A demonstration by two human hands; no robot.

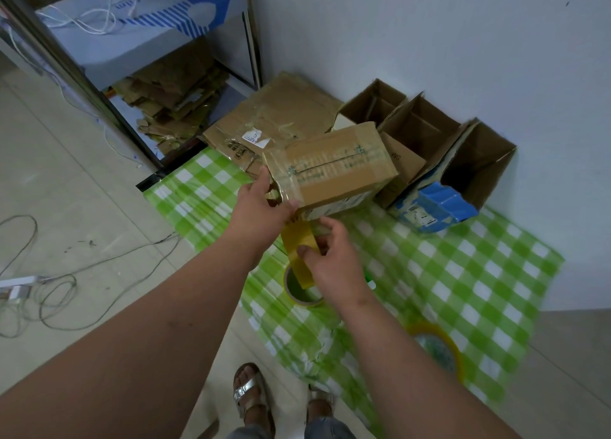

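Green-and-white checked cloth (463, 273) is spread on the tiled floor (82, 190) against a white wall (429, 42). A taped cardboard box (334, 167) is held above the cloth's far part, its near end gripped by the left hand (261, 204). A strip of yellowish tape (291, 237), running from the box to the tape roll (302, 303) below, is pinched by the right hand (330, 257). Open cartons (420, 124) are lined along the wall; flattened cardboard (274, 114) is piled at the far edge. Bare tile, crossed by cables (74, 285), is left open at the left.
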